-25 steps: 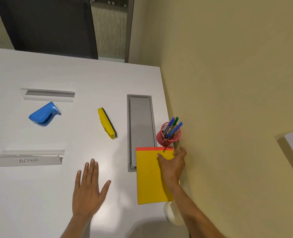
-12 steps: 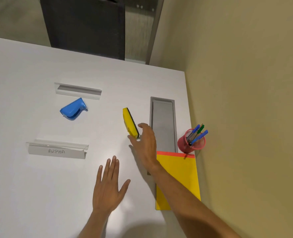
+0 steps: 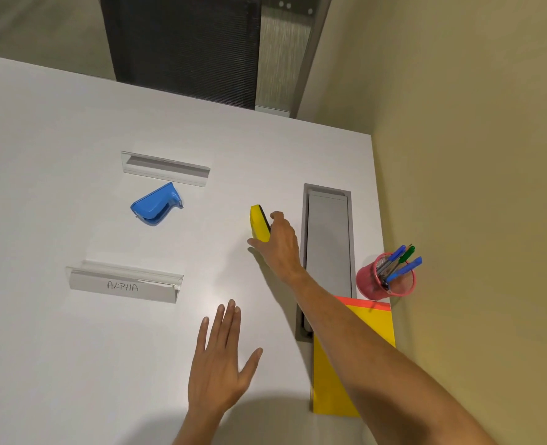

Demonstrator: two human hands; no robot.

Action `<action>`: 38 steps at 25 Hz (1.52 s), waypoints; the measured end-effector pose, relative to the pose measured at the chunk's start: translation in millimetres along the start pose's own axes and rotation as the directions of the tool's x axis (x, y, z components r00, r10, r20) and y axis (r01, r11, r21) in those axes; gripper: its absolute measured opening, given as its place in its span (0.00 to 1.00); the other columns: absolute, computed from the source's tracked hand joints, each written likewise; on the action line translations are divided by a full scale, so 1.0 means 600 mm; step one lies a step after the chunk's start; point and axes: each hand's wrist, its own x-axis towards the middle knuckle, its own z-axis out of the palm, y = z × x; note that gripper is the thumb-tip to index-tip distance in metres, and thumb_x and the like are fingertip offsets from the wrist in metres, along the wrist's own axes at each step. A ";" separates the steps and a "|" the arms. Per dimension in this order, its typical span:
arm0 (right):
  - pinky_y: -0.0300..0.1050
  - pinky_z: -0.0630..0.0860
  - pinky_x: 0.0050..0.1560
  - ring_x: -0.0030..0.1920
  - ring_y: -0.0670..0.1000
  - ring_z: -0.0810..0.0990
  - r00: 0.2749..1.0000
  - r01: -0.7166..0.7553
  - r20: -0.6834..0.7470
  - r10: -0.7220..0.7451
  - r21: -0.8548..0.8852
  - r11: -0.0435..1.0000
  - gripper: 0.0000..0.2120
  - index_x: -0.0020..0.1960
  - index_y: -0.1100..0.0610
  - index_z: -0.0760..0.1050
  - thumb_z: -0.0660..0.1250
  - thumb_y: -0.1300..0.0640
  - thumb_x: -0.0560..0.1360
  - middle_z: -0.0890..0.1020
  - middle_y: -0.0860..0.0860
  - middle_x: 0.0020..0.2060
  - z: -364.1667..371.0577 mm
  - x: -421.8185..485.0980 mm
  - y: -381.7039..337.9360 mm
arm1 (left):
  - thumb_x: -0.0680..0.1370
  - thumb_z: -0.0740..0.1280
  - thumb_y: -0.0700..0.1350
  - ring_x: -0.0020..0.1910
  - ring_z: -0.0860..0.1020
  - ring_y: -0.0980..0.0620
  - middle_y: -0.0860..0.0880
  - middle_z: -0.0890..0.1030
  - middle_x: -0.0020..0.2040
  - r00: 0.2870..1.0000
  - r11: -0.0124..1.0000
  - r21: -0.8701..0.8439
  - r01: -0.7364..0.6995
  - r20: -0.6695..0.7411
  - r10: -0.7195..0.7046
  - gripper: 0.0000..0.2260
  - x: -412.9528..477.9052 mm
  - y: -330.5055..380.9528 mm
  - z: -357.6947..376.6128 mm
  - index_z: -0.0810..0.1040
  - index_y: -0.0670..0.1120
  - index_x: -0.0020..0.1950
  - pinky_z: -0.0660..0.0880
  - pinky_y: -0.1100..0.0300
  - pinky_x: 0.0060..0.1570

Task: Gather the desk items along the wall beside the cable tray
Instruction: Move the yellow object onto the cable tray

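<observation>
My right hand (image 3: 280, 242) curls around the near end of a yellow eraser with a black underside (image 3: 258, 221), thumb on its left and fingers on its right, just left of the grey cable tray (image 3: 328, 239). My left hand (image 3: 219, 364) lies flat and open on the white desk (image 3: 73, 348), holding nothing. A yellow notepad with a red top strip (image 3: 376, 319) lies by the wall, partly hidden by my right forearm. A red mesh cup with pens (image 3: 384, 279) stands against the wall. A blue stapler-like item (image 3: 155, 205) lies further left.
Two clear acrylic name holders sit on the desk, one blank (image 3: 164, 168) and one marked ALPHA (image 3: 123, 284). A black chair back (image 3: 182, 43) stands beyond the far edge. The beige wall (image 3: 474, 187) borders the desk on the right.
My right hand left the notepad, crossed over the cable tray to the left and closed around the yellow eraser. My left hand stayed flat on the desk. The view shifted.
</observation>
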 end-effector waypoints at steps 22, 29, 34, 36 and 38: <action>0.52 0.77 0.51 0.55 0.56 0.75 0.998 -0.032 0.038 0.041 -0.204 0.979 0.36 0.59 0.61 0.69 0.77 0.39 0.63 0.75 0.56 0.54 -0.018 0.057 0.044 | 0.79 0.55 0.68 0.84 0.48 0.52 0.52 0.48 0.85 0.999 0.999 0.017 0.034 0.023 -0.034 0.39 0.002 0.007 -0.006 0.48 0.49 0.83 0.49 0.45 0.80; 0.47 0.73 0.48 0.56 0.58 0.75 0.999 0.048 0.029 -0.042 -0.306 0.951 0.23 0.56 0.64 0.73 0.74 0.50 0.69 0.75 0.59 0.54 -0.027 0.067 0.028 | 0.79 0.54 0.67 0.84 0.49 0.51 0.51 0.48 0.85 0.999 0.998 0.046 0.030 0.030 -0.031 0.39 0.002 0.006 -0.005 0.49 0.48 0.83 0.50 0.45 0.81; 0.44 0.67 0.36 0.43 0.56 0.77 0.987 0.155 0.102 -0.126 -0.370 0.916 0.17 0.42 0.58 0.72 0.76 0.53 0.61 0.78 0.56 0.43 -0.134 0.101 0.040 | 0.79 0.53 0.68 0.84 0.48 0.50 0.50 0.48 0.85 1.000 0.997 0.069 0.017 0.024 -0.018 0.39 0.000 0.004 -0.004 0.48 0.47 0.83 0.50 0.44 0.81; 0.45 0.69 0.33 0.42 0.56 0.79 0.977 0.190 0.174 -0.119 -0.478 0.858 0.17 0.40 0.57 0.71 0.76 0.54 0.59 0.78 0.53 0.39 -0.186 0.109 0.063 | 0.80 0.54 0.67 0.84 0.49 0.50 0.50 0.48 0.85 1.000 0.998 0.069 0.006 0.007 -0.007 0.39 -0.002 0.001 -0.001 0.48 0.47 0.83 0.51 0.44 0.81; 0.45 0.72 0.36 0.43 0.55 0.78 0.972 0.198 0.219 -0.084 -0.573 0.795 0.18 0.44 0.57 0.74 0.77 0.54 0.58 0.79 0.53 0.41 -0.229 0.110 0.093 | 0.80 0.54 0.67 0.84 0.49 0.50 0.50 0.49 0.85 1.000 0.998 0.069 0.001 -0.004 0.000 0.39 -0.002 -0.003 0.002 0.49 0.46 0.83 0.51 0.44 0.81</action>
